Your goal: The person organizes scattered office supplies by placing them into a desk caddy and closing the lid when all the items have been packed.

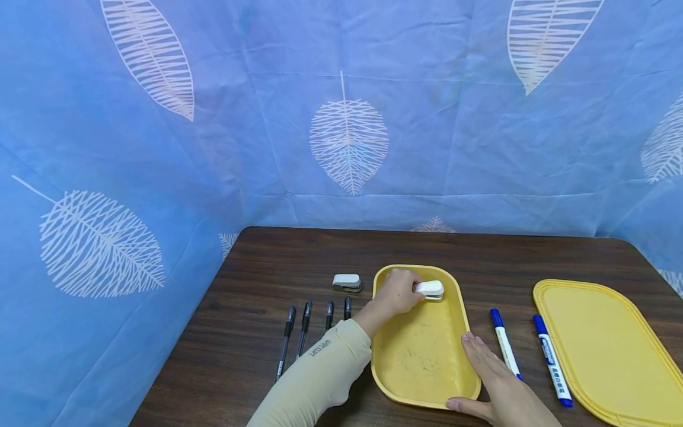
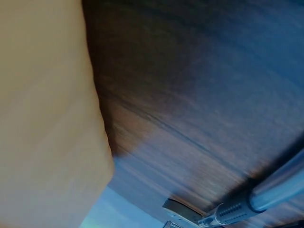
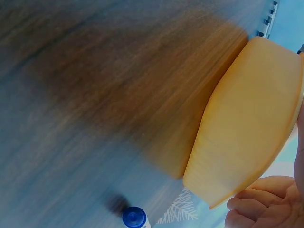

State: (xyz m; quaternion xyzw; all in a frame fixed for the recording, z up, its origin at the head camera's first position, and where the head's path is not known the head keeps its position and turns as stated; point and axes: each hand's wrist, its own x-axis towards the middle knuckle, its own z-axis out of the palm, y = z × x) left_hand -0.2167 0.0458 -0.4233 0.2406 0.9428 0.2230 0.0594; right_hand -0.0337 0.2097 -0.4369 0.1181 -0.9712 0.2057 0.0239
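The fingers of our left hand (image 1: pixel 397 292) pinch a white stapler (image 1: pixel 430 289) inside the far end of the yellow tray (image 1: pixel 418 362); whether it touches the bottom, we cannot tell. Our right hand (image 1: pixel 498 379) has its fingers spread at the tray's near right rim. Left of the tray we see another stapler (image 1: pixel 347 281) and four pens (image 1: pixel 287 335); right, two markers (image 1: pixel 552 363) and a lid (image 1: pixel 613 350) on the table (image 1: pixel 293 255).

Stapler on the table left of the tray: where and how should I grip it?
Pinch the stapler across the middle of its long sides, probably from above. It lies crosswise, and its narrow width suits a pinch; the pens on its near side would likely make a low approach from there awkward.
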